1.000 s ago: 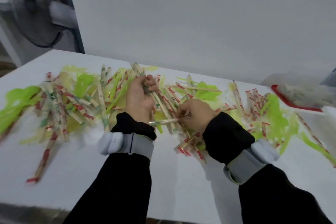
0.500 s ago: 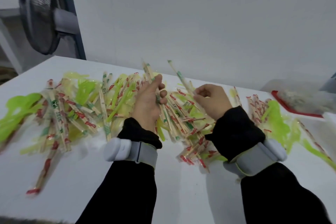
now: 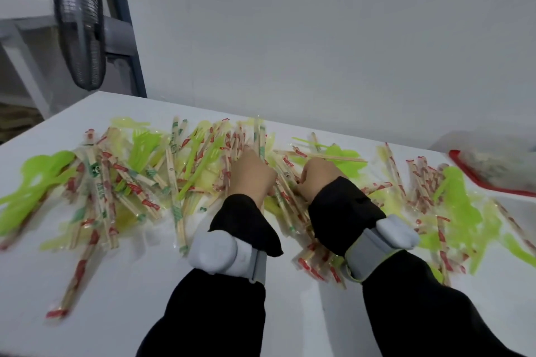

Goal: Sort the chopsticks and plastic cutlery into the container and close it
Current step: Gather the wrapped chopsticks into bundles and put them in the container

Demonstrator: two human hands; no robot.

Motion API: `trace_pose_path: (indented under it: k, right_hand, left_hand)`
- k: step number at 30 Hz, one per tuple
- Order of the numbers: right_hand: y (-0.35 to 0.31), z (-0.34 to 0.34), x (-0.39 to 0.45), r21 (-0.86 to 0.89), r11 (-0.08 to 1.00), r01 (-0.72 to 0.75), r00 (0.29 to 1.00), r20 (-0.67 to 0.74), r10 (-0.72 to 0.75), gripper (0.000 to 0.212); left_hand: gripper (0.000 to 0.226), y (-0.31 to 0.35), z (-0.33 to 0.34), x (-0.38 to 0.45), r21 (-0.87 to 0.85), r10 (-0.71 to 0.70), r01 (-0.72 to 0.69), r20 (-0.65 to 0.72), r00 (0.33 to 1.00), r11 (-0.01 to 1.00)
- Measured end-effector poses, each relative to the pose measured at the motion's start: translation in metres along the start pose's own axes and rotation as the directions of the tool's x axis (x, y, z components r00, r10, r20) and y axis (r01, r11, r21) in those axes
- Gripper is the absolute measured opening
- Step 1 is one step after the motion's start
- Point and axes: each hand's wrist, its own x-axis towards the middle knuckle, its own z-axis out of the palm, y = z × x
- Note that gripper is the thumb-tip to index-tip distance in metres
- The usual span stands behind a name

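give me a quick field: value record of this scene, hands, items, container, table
left hand: down in the pile, gripping a bundle of wrapped chopsticks
right hand: fingers curled in the pile; what it holds is hidden
pile: wrapped chopsticks mixed with green plastic cutlery, spread across the white table
container: red-rimmed, far right edge, blurred, contents unclear
lid: not visible
background: fan at upper left

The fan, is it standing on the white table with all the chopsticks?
No, the fan stands off to the left behind the white table, not on it among the chopsticks.
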Motion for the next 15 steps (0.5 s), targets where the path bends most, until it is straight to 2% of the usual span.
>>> trace_pose_path:
  k: [1,2,4,6,7,9,11,12,15]
  right_hand:
    - [0.000,-0.002,0.000,-0.026,1.000,0.007,1.000,-0.003,-0.007,0.006]
    - [0.000,-0.003,0.000,-0.047,0.999,0.009,1.000,-0.010,-0.009,0.009]
    - [0.003,-0.005,-0.001,-0.062,0.998,-0.016,1.000,-0.024,0.015,0.017]
    - [0.010,-0.008,-0.001,-0.026,0.998,-0.055,0.998,-0.029,0.054,0.026]
    - [0.014,-0.010,-0.001,0.011,0.997,-0.079,0.997,-0.022,0.079,0.026]
    - [0.022,-0.017,-0.002,0.112,0.987,-0.114,0.993,-0.013,0.116,0.014]
    - [0.029,-0.027,-0.005,0.231,0.965,-0.121,0.990,-0.044,0.135,0.011]
    - [0.032,-0.030,-0.006,0.301,0.948,-0.108,0.989,-0.068,0.134,0.012]
    - [0.032,-0.036,-0.009,0.528,0.848,-0.032,0.983,-0.135,0.121,0.007]
  left_hand:
    - [0.016,0.001,0.000,-0.001,0.080,-0.002,0.001,0.003,1.000,0.997]
    - [0.010,0.002,0.001,-0.002,0.139,0.005,-0.004,-0.005,1.000,0.990]
    - [0.025,0.002,0.005,-0.003,0.230,0.032,-0.030,-0.003,0.999,0.973]
    - [0.013,0.003,0.010,-0.004,0.259,0.064,-0.065,0.013,0.998,0.964]
    - [0.015,0.005,0.011,-0.004,0.248,0.069,-0.077,0.041,0.997,0.966]
    - [0.048,0.008,0.012,-0.006,0.154,0.069,-0.087,0.115,0.991,0.984]
    - [0.067,0.010,0.010,-0.006,0.028,0.030,-0.035,0.148,0.988,0.999]
    - [0.068,0.011,0.009,-0.007,0.016,0.012,-0.014,0.153,0.988,1.000]
    - [0.045,0.011,0.009,-0.010,0.148,0.023,-0.044,0.137,0.990,0.988]
